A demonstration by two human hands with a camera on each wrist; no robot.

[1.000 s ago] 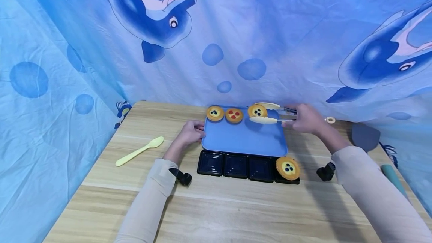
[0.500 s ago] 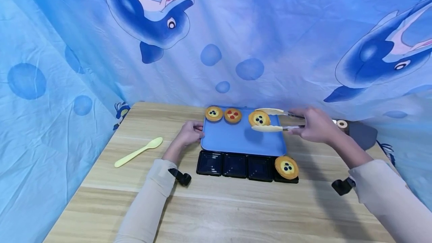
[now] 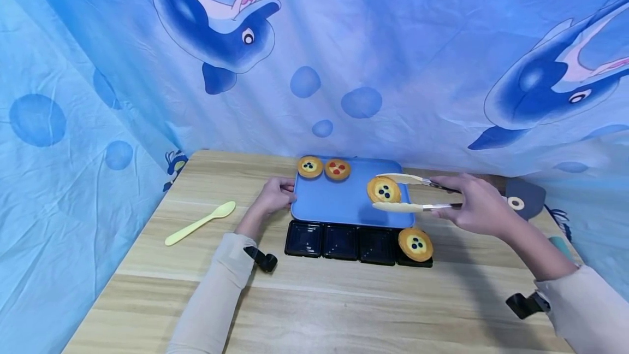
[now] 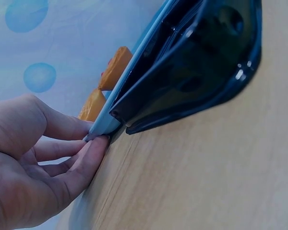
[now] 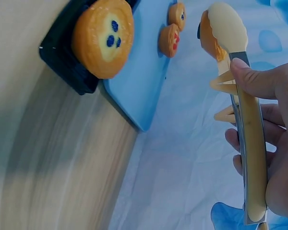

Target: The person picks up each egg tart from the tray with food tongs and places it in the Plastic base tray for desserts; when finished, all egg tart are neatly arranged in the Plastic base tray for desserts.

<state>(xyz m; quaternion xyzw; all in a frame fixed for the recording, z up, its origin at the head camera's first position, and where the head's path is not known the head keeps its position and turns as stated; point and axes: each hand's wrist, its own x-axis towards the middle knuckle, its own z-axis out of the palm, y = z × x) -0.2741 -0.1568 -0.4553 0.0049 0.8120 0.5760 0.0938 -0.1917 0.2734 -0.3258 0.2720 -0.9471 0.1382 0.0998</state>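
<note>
One golden tart (image 3: 377, 186), three dark berries (image 3: 387, 195), yellow centre (image 3: 391, 192), right hand (image 3: 484, 206) gripping tongs (image 3: 400, 207) around it, left hand (image 3: 273, 195) pinching tray (image 3: 334, 201)

A wood-grain table (image 3: 314, 307) spans the lower part of the head view. On it lie a yellow spoon (image 3: 199, 225) at left, a blue tray (image 3: 344, 194) at centre, a four-section black tray (image 3: 340, 242) just below that, and a partly hidden grey spatula (image 3: 533, 196) at right.
</note>
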